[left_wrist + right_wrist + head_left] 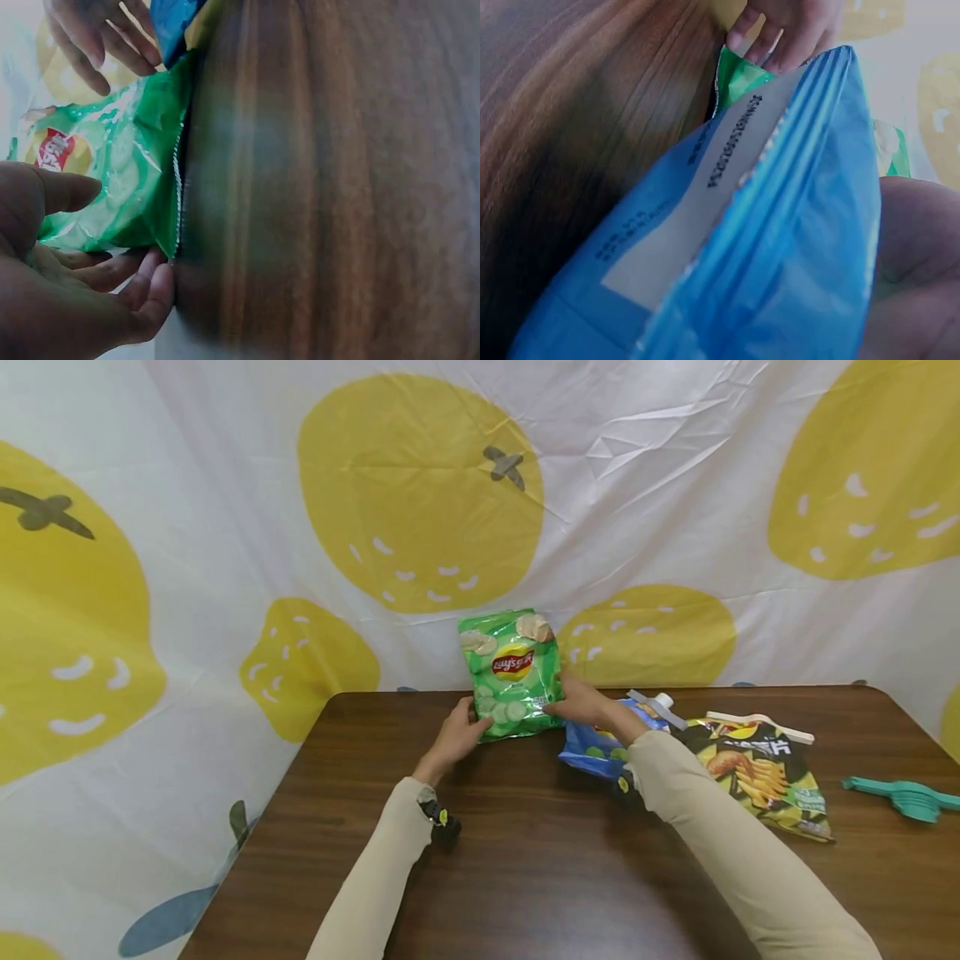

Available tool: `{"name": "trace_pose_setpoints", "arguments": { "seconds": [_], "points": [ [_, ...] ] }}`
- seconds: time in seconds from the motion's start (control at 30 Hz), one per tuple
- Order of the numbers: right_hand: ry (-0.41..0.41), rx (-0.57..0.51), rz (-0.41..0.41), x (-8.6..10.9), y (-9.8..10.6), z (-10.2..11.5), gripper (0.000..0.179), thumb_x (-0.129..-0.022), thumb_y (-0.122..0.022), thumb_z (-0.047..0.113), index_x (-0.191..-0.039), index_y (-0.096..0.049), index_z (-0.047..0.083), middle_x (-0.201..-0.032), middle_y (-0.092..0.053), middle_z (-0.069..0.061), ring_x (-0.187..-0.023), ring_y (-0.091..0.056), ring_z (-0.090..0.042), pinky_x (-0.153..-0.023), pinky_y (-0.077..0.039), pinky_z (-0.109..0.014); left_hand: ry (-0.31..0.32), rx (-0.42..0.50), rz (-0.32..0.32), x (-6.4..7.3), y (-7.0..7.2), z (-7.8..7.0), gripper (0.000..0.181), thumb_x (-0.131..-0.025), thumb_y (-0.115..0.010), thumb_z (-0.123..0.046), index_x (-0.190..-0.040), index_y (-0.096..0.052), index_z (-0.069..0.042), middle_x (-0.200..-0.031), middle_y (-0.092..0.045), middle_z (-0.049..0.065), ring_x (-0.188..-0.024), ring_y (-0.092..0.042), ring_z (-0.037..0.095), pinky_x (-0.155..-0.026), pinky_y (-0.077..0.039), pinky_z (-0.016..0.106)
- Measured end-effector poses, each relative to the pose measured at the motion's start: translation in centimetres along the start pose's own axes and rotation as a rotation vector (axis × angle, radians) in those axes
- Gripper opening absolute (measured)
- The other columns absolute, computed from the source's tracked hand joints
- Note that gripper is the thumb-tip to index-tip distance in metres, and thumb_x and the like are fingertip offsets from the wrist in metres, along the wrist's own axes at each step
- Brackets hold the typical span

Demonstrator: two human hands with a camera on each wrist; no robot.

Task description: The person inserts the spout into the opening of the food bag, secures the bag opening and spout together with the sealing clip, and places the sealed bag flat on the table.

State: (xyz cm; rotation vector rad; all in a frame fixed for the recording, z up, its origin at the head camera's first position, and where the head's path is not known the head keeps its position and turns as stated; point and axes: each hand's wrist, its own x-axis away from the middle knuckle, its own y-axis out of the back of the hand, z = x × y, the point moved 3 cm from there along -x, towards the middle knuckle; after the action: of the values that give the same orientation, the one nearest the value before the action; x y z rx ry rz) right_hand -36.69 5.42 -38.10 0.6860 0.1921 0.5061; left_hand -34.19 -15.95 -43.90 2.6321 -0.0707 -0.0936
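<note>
A green Lay's potato chip bag (512, 672) stands upright at the table's back edge, in front of the cloth, its printed front facing me. My left hand (456, 732) holds its lower left side, thumb over the front and fingers round the edge. In the left wrist view the thumb (71, 191) lies across the green bag (124, 176). On the opposite side my right hand (581, 697) grips the right edge, its thumb over the front. A blue chip bag (596, 752) lies under my right wrist and hides much of that hand in the right wrist view.
A grey clip (656, 708) and a white cap (663, 700) are on the blue bag. Right of it lies a black chip bag (757, 777) with a pale clip (759, 723). A teal folding-looking tool (911, 797) lies at far right. The lemon-print cloth (420, 493) hangs behind the table.
</note>
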Motion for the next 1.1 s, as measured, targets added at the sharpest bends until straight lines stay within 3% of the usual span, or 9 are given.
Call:
{"name": "trace_pose_setpoints", "arguments": {
  "seconds": [0.17,0.33,0.63,0.77,0.87,1.0,1.1],
  "points": [
    [-0.091,0.087,0.002,0.1,-0.1,0.0,0.072,-0.087,-0.055,0.020,-0.138,-0.012,-0.008,-0.140,-0.024,-0.027,-0.129,-0.023,-0.039,-0.103,-0.024,-0.048,-0.026,-0.031,-0.022,-0.3,-0.1,0.3,0.049,-0.088,-0.055,-0.014,-0.132,-0.035,-0.010,-0.109,-0.057,0.016,-0.099,-0.054,0.025,-0.081,-0.044,0.036],
    [-0.096,0.043,-0.006,0.2,-0.3,0.0,0.068,-0.087,-0.054,0.018,-0.139,-0.015,-0.004,-0.139,-0.028,-0.026,-0.127,-0.027,-0.039,-0.099,-0.029,-0.049,-0.062,-0.064,-0.051,-0.4,0.1,0.6,0.048,-0.086,-0.056,-0.009,-0.131,-0.036,-0.012,-0.099,-0.058,0.015,-0.088,-0.056,0.023,-0.073,-0.045,0.033],
    [0.021,0.012,-0.048,0.2,-0.4,1.0,0.063,-0.086,-0.056,0.014,-0.136,-0.023,-0.006,-0.124,-0.042,-0.028,-0.109,-0.046,-0.037,-0.084,-0.042,-0.044,-0.152,-0.074,-0.155,0.6,1.8,-0.2,0.054,-0.084,-0.055,-0.003,-0.134,-0.035,-0.013,-0.099,-0.059,0.014,-0.082,-0.060,0.021,-0.066,-0.048,0.031],
    [0.069,0.020,-0.069,0.7,-0.1,2.2,0.061,-0.086,-0.057,0.015,-0.136,-0.025,-0.003,-0.105,-0.053,-0.023,-0.090,-0.053,-0.030,-0.073,-0.045,-0.038,-0.198,-0.082,-0.179,1.4,2.8,-0.9,0.053,-0.085,-0.056,-0.004,-0.133,-0.036,-0.010,-0.099,-0.058,0.014,-0.086,-0.059,0.022,-0.068,-0.049,0.032],
    [0.101,0.039,-0.085,1.4,0.4,3.2,0.061,-0.088,-0.056,0.017,-0.137,-0.025,0.000,-0.089,-0.052,-0.016,-0.075,-0.052,-0.026,-0.066,-0.043,-0.035,-0.246,-0.063,-0.180,2.1,3.5,-1.8,0.051,-0.085,-0.055,-0.004,-0.132,-0.037,-0.009,-0.096,-0.057,0.012,-0.081,-0.056,0.020,-0.066,-0.046,0.031],
    [0.136,0.077,-0.121,2.9,1.2,4.5,0.059,-0.089,-0.054,0.021,-0.138,-0.025,0.006,-0.097,-0.051,-0.014,-0.082,-0.054,-0.026,-0.071,-0.044,-0.037,-0.321,-0.044,-0.175,3.1,4.1,-3.2,0.046,-0.086,-0.055,-0.005,-0.128,-0.039,-0.011,-0.088,-0.057,0.010,-0.069,-0.049,0.018,-0.059,-0.042,0.029],
    [0.161,0.102,-0.146,4.6,1.7,5.3,0.058,-0.089,-0.054,0.022,-0.138,-0.026,0.010,-0.114,-0.051,-0.014,-0.101,-0.053,-0.029,-0.081,-0.045,-0.042,-0.366,-0.038,-0.175,4.3,4.2,-4.4,0.045,-0.085,-0.056,-0.006,-0.126,-0.041,-0.011,-0.090,-0.059,0.009,-0.074,-0.054,0.016,-0.062,-0.045,0.029]
  ]
}}
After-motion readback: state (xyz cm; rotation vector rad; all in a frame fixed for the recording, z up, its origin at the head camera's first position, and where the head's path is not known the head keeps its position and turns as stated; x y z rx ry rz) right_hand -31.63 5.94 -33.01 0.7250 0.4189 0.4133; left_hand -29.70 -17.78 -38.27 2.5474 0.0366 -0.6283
